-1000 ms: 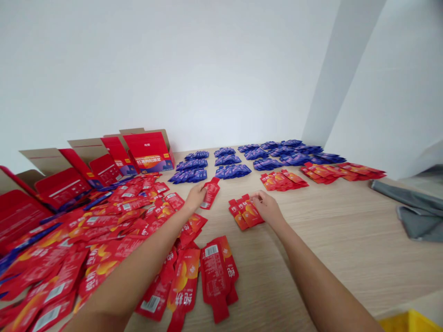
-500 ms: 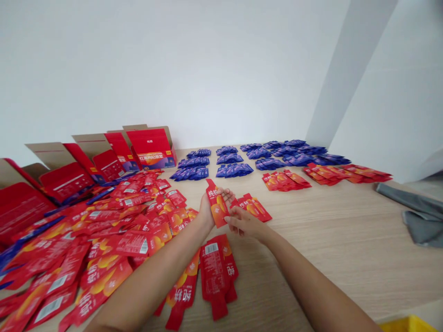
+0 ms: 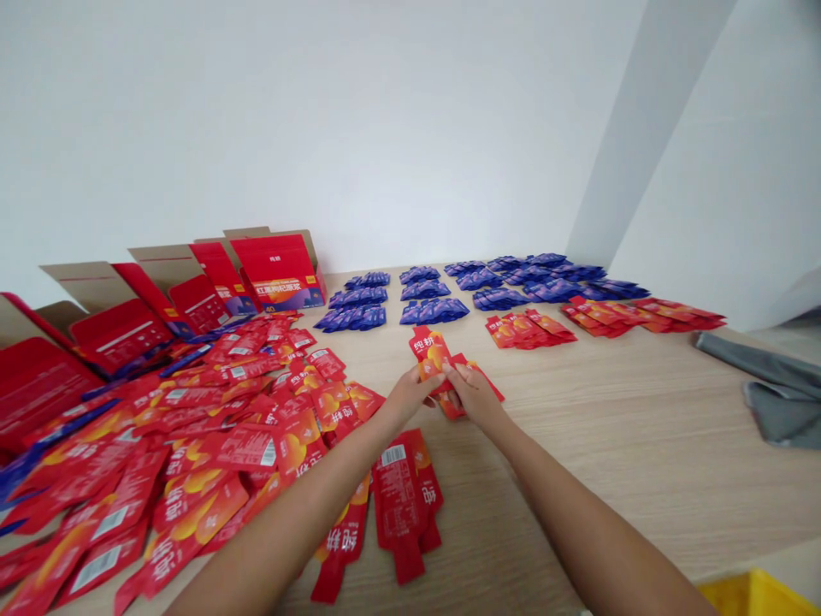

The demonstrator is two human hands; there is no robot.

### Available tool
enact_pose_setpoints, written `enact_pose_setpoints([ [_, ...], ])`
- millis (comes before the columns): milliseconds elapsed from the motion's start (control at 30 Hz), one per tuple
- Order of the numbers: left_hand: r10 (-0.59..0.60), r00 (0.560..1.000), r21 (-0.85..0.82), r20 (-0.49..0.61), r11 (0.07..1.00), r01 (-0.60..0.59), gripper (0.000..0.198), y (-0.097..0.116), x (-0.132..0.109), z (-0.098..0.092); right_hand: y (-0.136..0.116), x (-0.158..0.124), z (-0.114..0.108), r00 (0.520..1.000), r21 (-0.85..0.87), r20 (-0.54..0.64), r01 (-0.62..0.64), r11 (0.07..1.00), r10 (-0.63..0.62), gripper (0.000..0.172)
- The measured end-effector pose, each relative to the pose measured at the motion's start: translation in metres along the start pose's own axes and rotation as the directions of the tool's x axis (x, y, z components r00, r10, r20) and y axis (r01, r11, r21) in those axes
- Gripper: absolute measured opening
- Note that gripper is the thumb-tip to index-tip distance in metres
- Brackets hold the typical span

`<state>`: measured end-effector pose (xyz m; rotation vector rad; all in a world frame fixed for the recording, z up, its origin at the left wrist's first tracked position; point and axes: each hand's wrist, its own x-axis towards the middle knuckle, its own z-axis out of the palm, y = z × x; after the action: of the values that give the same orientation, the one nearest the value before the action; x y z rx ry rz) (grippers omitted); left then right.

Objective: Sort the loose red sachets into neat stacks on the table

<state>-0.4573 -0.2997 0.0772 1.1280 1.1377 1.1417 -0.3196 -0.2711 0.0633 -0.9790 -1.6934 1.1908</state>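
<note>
A red and orange pouch is held between my two hands, its narrow spout end pointing away from me. My left hand pinches the pouch's lower left side, and my right hand grips its lower right. Under and behind my right hand lies a small group of red pouches on the table, partly hidden by my fingers. Nearer to me, a red pouch with a barcode rests face down over another. To the left spreads a large loose heap of red pouches.
Open red cartons stand along the back left. Blue pouches lie in fanned stacks along the wall, with fanned red stacks at the right. A grey cloth and a yellow bin edge are at the right.
The pouch has moved right and away from me, over the small red group. My right hand, earlier near its lower edge, now grips it together with the left.
</note>
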Motion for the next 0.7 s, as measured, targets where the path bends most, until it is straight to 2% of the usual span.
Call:
enact_pose_setpoints([
  [67, -0.025, 0.998, 0.058, 0.051, 0.998, 0.022, 0.037, -0.002, -0.002, -0.004, 0.0, -0.002, 0.0, 0.997, -0.151, -0.056, 0.036, 0.988, -0.045, 0.047],
  [133, -0.026, 0.994, 0.089, 0.105, 0.996, 0.016, 0.039, -0.002, -0.005, -0.006, -0.001, -0.004, 0.001, 0.994, -0.223, -0.081, 0.049, 0.974, -0.068, 0.048],
  [300, -0.023, 0.996, 0.339, 0.087, 0.941, -0.008, 0.047, -0.005, -0.012, -0.004, -0.003, -0.004, -0.003, 0.995, -0.198, -0.07, 0.058, 0.979, -0.073, 0.047],
  [367, -0.003, 0.997, 0.452, 0.074, 0.892, -0.031, 0.048, -0.005, -0.017, -0.007, -0.002, 0.0, -0.014, 0.991, -0.243, -0.11, 0.043, 0.969, -0.071, 0.046],
  [433, 0.017, 0.995, 0.556, 0.099, 0.828, -0.07, 0.039, -0.001, -0.028, -0.015, 0.001, 0.006, -0.031, 0.985, -0.362, -0.17, -0.025, 0.932, -0.04, 0.045],
  [500, 0.01, 0.983, 0.666, 0.181, 0.735, -0.13, 0.025, 0.007, -0.047, -0.027, 0.006, 0.012, -0.051, 0.972, -0.547, -0.232, -0.149, 0.824, 0.022, 0.045],
  [567, -0.055, 0.943, 0.749, 0.329, 0.624, -0.225, 0.036, 0.016, -0.072, -0.04, 0.012, 0.017, -0.069, 0.955, -0.664, -0.289, -0.245, 0.706, 0.06, 0.039],
  [633, -0.165, 0.85, 0.771, 0.5, 0.532, -0.35, 0.062, 0.022, -0.097, -0.049, 0.018, 0.02, -0.082, 0.945, -0.737, -0.312, -0.304, 0.603, 0.096, 0.034],
  [700, -0.257, 0.757, 0.762, 0.6, 0.472, -0.444, 0.08, 0.023, -0.116, -0.052, 0.025, 0.022, -0.088, 0.94, -0.778, -0.314, -0.334, 0.532, 0.131, 0.033],
])
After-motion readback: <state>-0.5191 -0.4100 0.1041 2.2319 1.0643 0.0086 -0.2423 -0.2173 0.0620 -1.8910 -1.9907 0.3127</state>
